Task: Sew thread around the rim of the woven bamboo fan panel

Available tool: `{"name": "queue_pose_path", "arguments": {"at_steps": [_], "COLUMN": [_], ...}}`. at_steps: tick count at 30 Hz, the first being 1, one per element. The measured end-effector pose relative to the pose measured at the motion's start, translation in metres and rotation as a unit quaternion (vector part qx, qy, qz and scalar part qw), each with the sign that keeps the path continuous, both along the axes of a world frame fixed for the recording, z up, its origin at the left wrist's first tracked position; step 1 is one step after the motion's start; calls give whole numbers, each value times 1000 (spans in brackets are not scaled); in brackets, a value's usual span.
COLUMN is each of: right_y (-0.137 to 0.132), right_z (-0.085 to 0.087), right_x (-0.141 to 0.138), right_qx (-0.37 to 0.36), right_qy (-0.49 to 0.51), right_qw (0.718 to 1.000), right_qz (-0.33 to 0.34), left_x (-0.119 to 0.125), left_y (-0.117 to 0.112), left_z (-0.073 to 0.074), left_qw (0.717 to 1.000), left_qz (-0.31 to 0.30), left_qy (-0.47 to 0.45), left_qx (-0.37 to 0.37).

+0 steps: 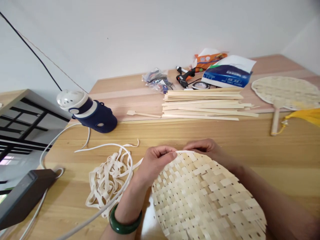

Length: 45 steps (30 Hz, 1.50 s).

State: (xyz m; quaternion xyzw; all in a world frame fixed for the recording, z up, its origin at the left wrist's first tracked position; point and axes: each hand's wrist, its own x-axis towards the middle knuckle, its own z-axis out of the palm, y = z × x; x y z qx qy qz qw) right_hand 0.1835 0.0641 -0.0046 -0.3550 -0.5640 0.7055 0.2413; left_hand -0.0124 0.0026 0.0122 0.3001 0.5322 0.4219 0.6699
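Observation:
A round woven bamboo fan panel [207, 196] is tilted up in front of me, close to the camera. My left hand [160, 160] grips its top edge, thumb on the near face and fingers behind. White cloth tape [186, 152] lies along that edge between my hands. My right hand [202, 145] is at the far side of the rim, fingers bent; the panel hides its fingertips, so what they pinch I cannot make out. Left of my left wrist, a loose heap of cream cloth tape [107, 183] lies on the table, one strand running toward my left hand.
Bamboo strips [202, 105] lie at the back, near a glue gun [185, 78], a tissue pack [226, 75] and plastic bags [157, 80]. A finished fan [287, 91] with a yellow tassel [306, 116] rests right. A blue bottle [93, 115] and white cable [100, 213] are left.

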Motion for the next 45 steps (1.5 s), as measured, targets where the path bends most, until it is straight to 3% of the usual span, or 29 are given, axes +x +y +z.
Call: {"name": "queue_pose_path", "arguments": {"at_steps": [16, 25, 34, 45], "right_y": [-5, -6, -5, -6], "right_z": [-1, -3, -5, -1], "right_x": [-4, -5, -6, -6], "right_qx": [21, -63, -76, -43], "right_qy": [16, 28, 21, 24], "right_qw": [1000, 998, 996, 999], "right_qz": [10, -9, -31, -8], "left_x": [0, 0, 1, 0], "left_y": [-2, -2, -1, -1], "left_z": [-9, -12, -6, -10], "left_qw": [998, 1000, 1000, 999], "left_qz": [-24, -20, 17, -36], "left_qy": [-43, -16, -21, -11], "left_qx": [-27, -9, -10, -22]}}
